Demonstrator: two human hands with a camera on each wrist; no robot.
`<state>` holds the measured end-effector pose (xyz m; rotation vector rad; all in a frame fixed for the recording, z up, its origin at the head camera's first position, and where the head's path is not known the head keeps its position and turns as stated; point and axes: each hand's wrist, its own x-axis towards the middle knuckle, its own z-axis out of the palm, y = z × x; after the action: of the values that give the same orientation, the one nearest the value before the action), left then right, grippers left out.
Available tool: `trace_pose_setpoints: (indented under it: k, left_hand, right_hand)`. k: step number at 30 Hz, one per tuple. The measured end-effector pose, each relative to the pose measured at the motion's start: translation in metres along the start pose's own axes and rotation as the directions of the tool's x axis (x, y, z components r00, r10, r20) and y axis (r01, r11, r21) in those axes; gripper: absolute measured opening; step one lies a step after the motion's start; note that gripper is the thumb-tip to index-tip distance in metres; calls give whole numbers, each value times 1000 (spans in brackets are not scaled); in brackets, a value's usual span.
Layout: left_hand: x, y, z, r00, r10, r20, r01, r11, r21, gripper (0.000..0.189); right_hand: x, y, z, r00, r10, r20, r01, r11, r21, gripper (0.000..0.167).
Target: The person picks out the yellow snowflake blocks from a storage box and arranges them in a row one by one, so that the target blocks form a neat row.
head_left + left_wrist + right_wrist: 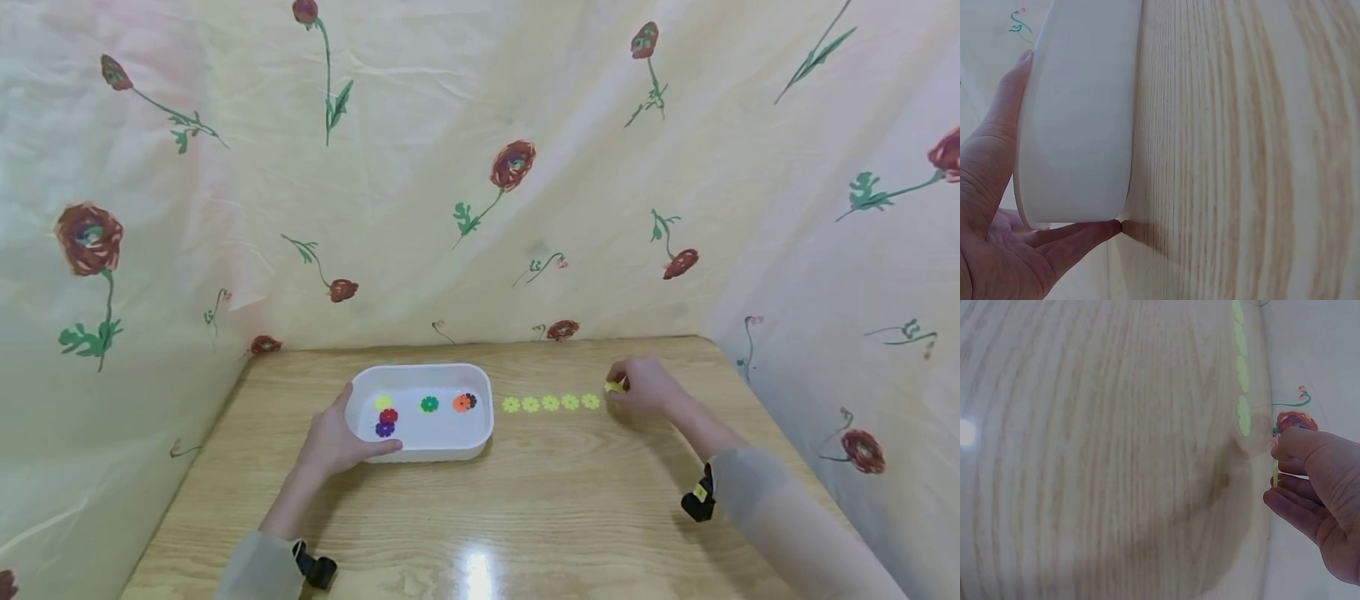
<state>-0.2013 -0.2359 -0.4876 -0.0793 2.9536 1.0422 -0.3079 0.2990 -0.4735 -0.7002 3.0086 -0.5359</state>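
My left hand (332, 440) grips the left end of a white plastic tray (442, 455), its thumb along the front side and its fingers at the left end. In the left wrist view the tray's wall (1082, 119) fills the space beside the thumb. My right hand (647, 387) pinches a yellow flower-shaped disc (614, 387) between thumb and fingers, seen edge-on as a thin yellow piece (1275, 474) in the right wrist view. The disc is held above the table, just past the right end of a straight row of several matching yellow discs (551, 402).
Inside the tray lie a yellow disc (383, 402), a red disc (388, 416), a purple disc (385, 429), a green disc (429, 404), and an orange disc (461, 403) overlapping a dark one (471, 401). A flowered curtain (420, 208) surrounds the wooden table (555, 517) at back and sides.
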Motion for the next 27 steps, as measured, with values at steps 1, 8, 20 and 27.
trace_pose_setpoints:
  k: [1, 8, 20, 27]
  left_hand:
    - [0, 0, 0, 1000, 1, -1, -1, 1000, 0, 137]
    - [0, 1, 0, 1000, -1, 1, 1, 1000, -4, 137]
    - [1, -1, 1, 1000, -17, 11, 17, 1000, -1, 137]
    - [3, -1, 0, 1000, -22, 20, 23, 1000, -6, 137]
  right_hand:
    - [-1, -1, 1, 1000, 2, 8, -2, 1000, 11, 16]
    - [-4, 3, 14, 999, -14, 29, 14, 1000, -8, 17]
    - [-5, 4, 19, 998, -54, 28, 56, 997, -58, 17]
    - [-4, 2, 22, 997, -72, 19, 73, 991, -115, 14]
